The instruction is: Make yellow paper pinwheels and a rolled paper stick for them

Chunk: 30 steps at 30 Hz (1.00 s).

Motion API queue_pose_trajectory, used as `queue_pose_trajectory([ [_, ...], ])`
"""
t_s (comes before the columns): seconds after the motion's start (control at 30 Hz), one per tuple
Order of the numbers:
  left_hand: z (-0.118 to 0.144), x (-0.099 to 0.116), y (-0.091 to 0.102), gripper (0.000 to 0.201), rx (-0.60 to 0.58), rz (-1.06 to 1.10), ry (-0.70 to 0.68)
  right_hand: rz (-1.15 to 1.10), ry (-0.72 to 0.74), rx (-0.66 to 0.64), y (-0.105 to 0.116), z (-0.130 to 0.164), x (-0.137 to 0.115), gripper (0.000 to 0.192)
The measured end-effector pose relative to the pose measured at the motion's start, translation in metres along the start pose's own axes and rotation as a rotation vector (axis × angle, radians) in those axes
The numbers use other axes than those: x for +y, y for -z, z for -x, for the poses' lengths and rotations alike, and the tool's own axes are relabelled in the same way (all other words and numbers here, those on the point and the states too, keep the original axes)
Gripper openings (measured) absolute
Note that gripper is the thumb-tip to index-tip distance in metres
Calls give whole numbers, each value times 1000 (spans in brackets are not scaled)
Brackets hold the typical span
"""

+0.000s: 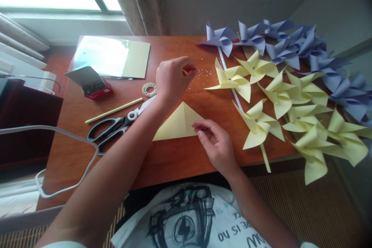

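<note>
One folded yellow paper (178, 126) lies on the table (174, 164); this looks like the folding step. The right hand (215, 143) curls by its corner; the left hand (176, 77) pinches beyond it. I can't tell whether either grips anything. Next needs gentle fingers.

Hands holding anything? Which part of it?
Right hand: at the right corner of the paper; pinching or just touching, can't tell. Left hand: raised, pinch-shaped; can't tell if anything small is held.

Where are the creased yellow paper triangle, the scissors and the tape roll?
Creased yellow paper triangle (179, 124), head view: middle, beside the crease.
Scissors (133, 116), head view: white pivot.
Tape roll (144, 90), head view: left side of its ring.
</note>
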<state>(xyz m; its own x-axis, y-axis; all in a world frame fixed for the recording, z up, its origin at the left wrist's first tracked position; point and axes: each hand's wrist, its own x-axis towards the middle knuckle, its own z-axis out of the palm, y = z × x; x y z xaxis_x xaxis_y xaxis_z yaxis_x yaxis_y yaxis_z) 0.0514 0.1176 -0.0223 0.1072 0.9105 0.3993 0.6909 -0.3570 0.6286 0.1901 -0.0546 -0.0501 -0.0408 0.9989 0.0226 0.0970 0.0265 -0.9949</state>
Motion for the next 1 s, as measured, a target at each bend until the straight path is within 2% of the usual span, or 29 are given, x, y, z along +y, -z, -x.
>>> queue_pose_trajectory([
  [0.27, 29, -2, 31, 37, -240, -8, -50, 5, 9, -10, 0, 0, 0, 21],
  [0.43, 56, 3, 54, 25, -277, -156, 2, 20, 14, -6, 0, 1, -2, 20],
  [0.57, 76, 3, 63, 26, -441, -235, 32, 15, 12, -1, 0, 1, -3, 20],
  [0.8, 90, -1, 56, 43, -423, -112, 91, 17, 19, 5, -3, 1, 0, 19],
  [1.0, 96, -5, 51, 28, -392, 208, 158, 25, 29, 25, -3, 4, 0, 18],
])
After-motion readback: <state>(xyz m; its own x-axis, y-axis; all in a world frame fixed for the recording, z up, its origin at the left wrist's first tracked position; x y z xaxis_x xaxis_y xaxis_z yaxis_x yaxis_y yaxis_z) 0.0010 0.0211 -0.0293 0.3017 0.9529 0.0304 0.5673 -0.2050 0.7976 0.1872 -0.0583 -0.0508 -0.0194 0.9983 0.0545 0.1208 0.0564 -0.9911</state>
